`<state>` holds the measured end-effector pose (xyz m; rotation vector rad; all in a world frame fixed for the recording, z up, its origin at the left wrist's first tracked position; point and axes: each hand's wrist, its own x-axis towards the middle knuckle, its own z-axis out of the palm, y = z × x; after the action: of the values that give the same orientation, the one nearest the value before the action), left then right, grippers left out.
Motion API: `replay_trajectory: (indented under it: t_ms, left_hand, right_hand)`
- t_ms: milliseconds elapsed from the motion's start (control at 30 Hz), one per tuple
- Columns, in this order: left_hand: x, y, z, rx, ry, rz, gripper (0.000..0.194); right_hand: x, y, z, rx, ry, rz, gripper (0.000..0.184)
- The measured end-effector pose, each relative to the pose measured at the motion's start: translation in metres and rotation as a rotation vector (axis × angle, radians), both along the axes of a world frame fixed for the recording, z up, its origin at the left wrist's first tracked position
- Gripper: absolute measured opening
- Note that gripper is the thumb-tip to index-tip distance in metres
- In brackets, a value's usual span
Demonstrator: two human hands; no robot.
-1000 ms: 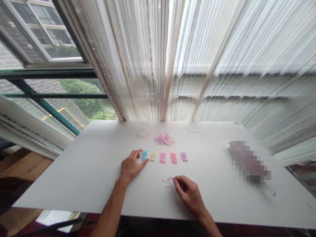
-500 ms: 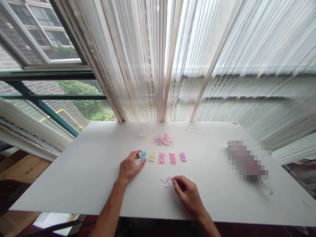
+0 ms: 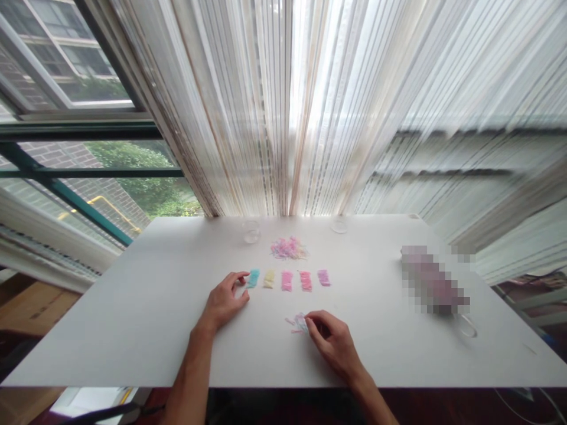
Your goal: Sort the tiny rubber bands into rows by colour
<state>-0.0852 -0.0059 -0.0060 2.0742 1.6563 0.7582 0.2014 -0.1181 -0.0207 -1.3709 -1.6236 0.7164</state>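
Note:
My left hand [image 3: 224, 301] rests on the table with thumb and fingers apart, holding nothing. Its fingertips are just left of a neat turquoise group of small pieces [image 3: 253, 278]. Rightward in the same row lie a pale yellow group [image 3: 269, 279], a pink group [image 3: 287, 281], a coral-pink group [image 3: 306, 281] and a purple group [image 3: 324, 278]. My right hand [image 3: 332, 339] is closed in a pinch at the edge of a small loose heap of pastel, thin looped pieces [image 3: 297, 323]. Whatever sits between its fingertips is too small to make out.
Behind the row lies a larger mixed pastel heap [image 3: 289, 248]. A clear round container [image 3: 251, 235] and a clear lid-like disc [image 3: 339, 226] stand near the back edge. To the right is a blurred-out purplish object [image 3: 434, 280] with a pale loop [image 3: 466, 326].
My left hand has drawn back slightly left, its thumb leaving the turquoise group's lower edge. My right hand keeps its pinch beside the small heap. The whole view has shifted a little.

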Motion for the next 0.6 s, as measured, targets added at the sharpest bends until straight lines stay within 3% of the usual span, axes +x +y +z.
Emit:
replay_trajectory:
  t_ms: [400,600]
  left_hand:
    - [0.003,0.000,-0.004,0.061,0.022,0.033,0.033]
    - [0.009,0.006,-0.010,0.256,0.038,-0.112,0.040]
  right_hand:
    - [-0.002,0.000,0.004,-0.005,0.019,-0.019,0.027]
    - [-0.003,0.000,0.005,-0.003,0.023,-0.018,0.028]
